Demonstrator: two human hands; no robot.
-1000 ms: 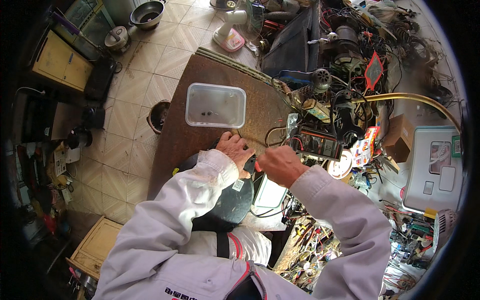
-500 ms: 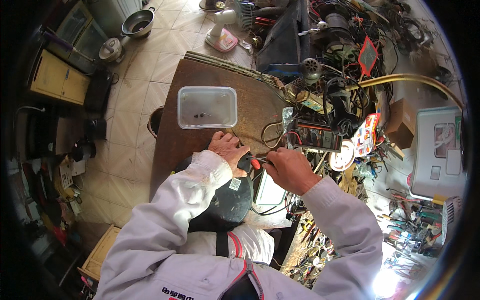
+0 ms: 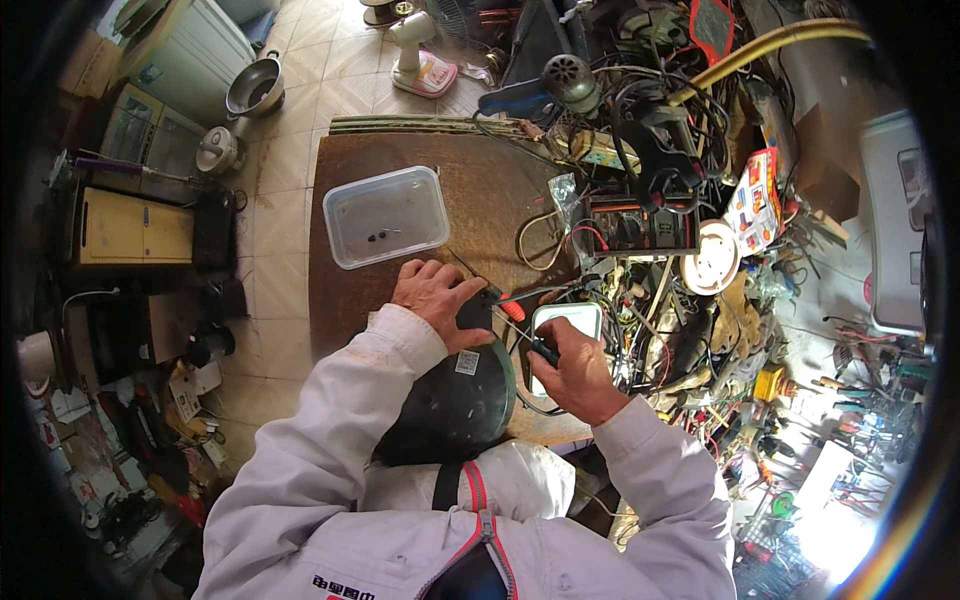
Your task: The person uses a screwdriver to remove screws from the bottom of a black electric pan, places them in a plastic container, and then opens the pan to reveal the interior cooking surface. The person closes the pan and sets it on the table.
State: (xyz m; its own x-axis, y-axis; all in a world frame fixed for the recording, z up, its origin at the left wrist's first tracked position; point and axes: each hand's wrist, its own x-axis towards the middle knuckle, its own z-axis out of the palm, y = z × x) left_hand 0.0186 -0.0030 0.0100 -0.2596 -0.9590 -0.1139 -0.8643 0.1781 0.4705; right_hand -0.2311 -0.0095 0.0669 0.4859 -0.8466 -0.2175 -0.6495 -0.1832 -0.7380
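A round black appliance (image 3: pixel 440 405) with a small white label lies across my lap against the table edge. My left hand (image 3: pixel 437 300) grips a black protruding part (image 3: pixel 478 318) at its far side, thumb and forefinger on either side of it. My right hand (image 3: pixel 578 372) is closed round the dark handle of a screwdriver (image 3: pixel 543 350). Its thin shaft points up and left toward the protruding part; whether the tip touches a screw is too small to tell. A red-handled piece (image 3: pixel 513 311) lies just beside the shaft.
On the brown table (image 3: pixel 480 180) stands a clear plastic box (image 3: pixel 385 216) with several small dark pieces inside. A multimeter (image 3: pixel 645 228) with leads, a bright white panel (image 3: pixel 566 325) and a round white lamp (image 3: pixel 712 257) are at the right, amid tangled cables and tools.
The view has shifted. My right hand has drawn back toward me and right, baring the screwdriver's handle and shaft. My left hand keeps its hold on the black part.
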